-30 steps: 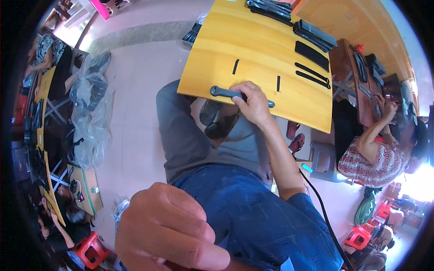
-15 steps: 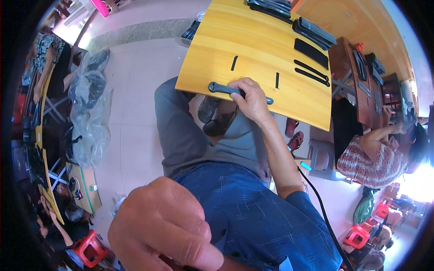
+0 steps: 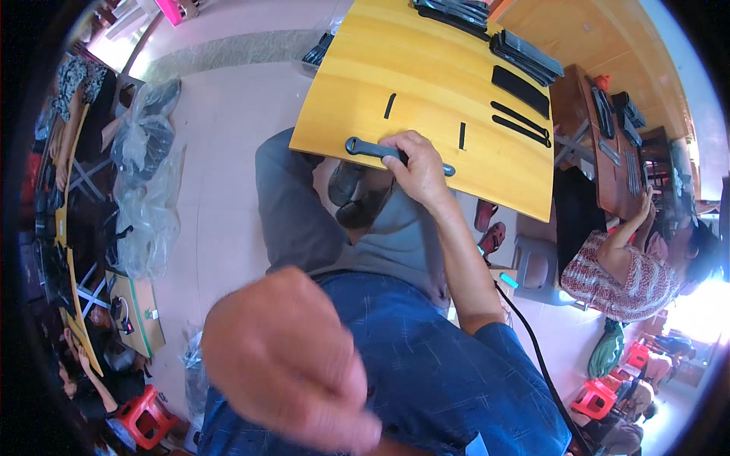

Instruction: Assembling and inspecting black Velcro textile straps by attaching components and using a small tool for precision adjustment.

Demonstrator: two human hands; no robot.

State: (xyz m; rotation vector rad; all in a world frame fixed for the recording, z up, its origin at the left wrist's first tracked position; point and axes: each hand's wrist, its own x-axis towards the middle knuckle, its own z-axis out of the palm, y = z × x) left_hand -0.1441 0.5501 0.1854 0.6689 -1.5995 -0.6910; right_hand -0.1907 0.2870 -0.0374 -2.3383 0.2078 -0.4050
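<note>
A long dark strap [image 3: 366, 148] with a rounded, holed end lies along the near edge of the yellow table [image 3: 342, 83]. My right hand [image 3: 418, 163] is closed around its middle, thumb on the near side, and its other end shows past my fingers. Raised close to the camera, my left hand [image 3: 281, 357] is curled and smeared by motion; anything between its fingers is hidden. Beyond the strap are two short black strips [image 3: 390, 106] on the tabletop. Two thin black straps [image 3: 520, 131] lie at the right side, near a wider black piece [image 3: 521, 90].
Stacks of dark flat pieces [image 3: 525, 57] sit at the table's far right. A person in a patterned top [image 3: 623, 273] works at a brown table on the right. Clear plastic bags [image 3: 148, 228] lie on the floor at left, near a red stool [image 3: 144, 416].
My left hand has shifted slightly and become more blurred. My right hand keeps its hold on the strap. The person on the right has moved their hands.
</note>
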